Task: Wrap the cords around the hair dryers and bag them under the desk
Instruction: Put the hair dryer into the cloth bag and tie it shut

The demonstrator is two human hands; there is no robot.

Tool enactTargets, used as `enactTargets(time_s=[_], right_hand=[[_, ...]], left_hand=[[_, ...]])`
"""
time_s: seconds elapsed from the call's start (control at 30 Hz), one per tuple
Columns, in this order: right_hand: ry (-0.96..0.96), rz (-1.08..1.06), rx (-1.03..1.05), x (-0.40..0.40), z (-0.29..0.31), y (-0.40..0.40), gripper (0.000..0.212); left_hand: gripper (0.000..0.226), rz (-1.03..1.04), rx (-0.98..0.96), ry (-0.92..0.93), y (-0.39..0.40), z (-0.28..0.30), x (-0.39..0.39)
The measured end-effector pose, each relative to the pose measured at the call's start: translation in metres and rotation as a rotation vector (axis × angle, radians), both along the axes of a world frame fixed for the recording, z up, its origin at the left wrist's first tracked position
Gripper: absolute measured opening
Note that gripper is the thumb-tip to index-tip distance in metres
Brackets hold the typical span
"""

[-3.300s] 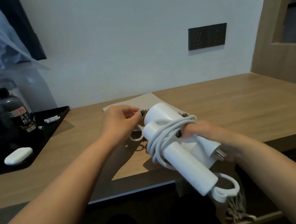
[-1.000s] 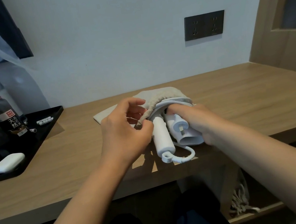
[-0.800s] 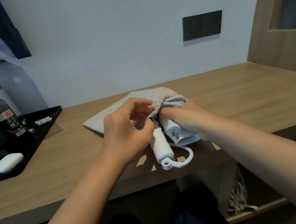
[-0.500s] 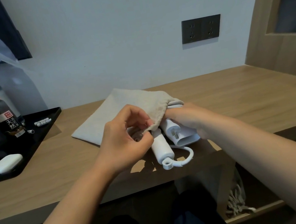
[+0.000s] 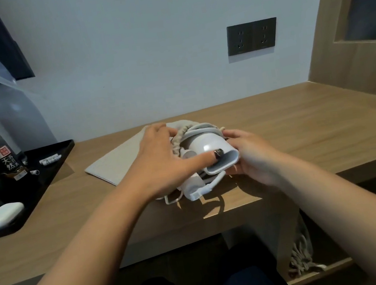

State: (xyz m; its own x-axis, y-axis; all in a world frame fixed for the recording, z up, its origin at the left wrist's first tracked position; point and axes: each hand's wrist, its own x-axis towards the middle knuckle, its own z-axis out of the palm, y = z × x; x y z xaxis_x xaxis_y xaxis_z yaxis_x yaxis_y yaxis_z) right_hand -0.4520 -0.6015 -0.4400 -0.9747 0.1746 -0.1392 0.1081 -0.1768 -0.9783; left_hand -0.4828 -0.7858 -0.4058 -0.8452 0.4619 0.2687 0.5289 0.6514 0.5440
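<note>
A white hair dryer (image 5: 210, 150) with its cord wound around it lies on the wooden desk (image 5: 301, 125), its far end inside the gathered mouth of a beige drawstring bag (image 5: 116, 161). Its nozzle and handle stick out toward me. My left hand (image 5: 160, 161) lies over the bag's mouth and the dryer, thumb on the nozzle. My right hand (image 5: 248, 155) grips the nozzle from the right. The bag's far part lies flat on the desk.
A black tray (image 5: 47, 168) at the left holds a dark bottle (image 5: 1, 158) and a small white case (image 5: 2, 215). A double wall socket (image 5: 253, 36) is on the wall. Another drawstring bag (image 5: 301, 254) sits on a shelf under the desk at right.
The dryer has turned so its nozzle points toward me and sits deeper in the bag. My left hand moved from pinching the bag's edge to lying over the dryer.
</note>
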Motion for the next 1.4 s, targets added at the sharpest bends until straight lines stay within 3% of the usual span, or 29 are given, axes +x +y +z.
enactTargets(time_s=[0.23, 0.33, 0.43, 0.53, 0.7, 0.8, 1.03, 1.4], right_hand=[[0.03, -0.01, 0.05, -0.014, -0.008, -0.005, 0.024], [0.047, -0.02, 0.156, -0.017, -0.012, -0.007, 0.027], [0.076, -0.041, 0.196, -0.018, -0.014, -0.006, 0.028], [0.103, -0.058, 0.222, -0.02, -0.013, -0.003, 0.026], [0.161, -0.085, 0.466, -0.032, -0.017, -0.006, 0.036], [0.26, -0.083, 0.654, -0.037, -0.017, -0.014, 0.024], [0.349, -0.205, 0.953, -0.038, -0.012, -0.026, 0.011], [0.498, -0.233, 0.839, -0.029, -0.015, -0.028, 0.004]], left_hand=[[0.131, 0.006, -0.196, 0.087, 0.026, 0.005, 0.0], [0.113, 0.052, -0.342, 0.1, 0.033, 0.011, -0.005], [0.097, 0.051, -0.355, 0.143, 0.035, 0.011, -0.007], [0.093, 0.046, -0.314, 0.167, 0.028, 0.013, -0.006], [0.095, 0.023, -0.224, 0.128, 0.007, 0.015, -0.012], [0.096, 0.009, -0.185, 0.113, -0.001, 0.015, -0.013], [0.073, 0.01, -0.152, 0.101, -0.019, 0.021, -0.014], [0.076, 0.09, -0.237, 0.247, -0.015, 0.02, -0.023]])
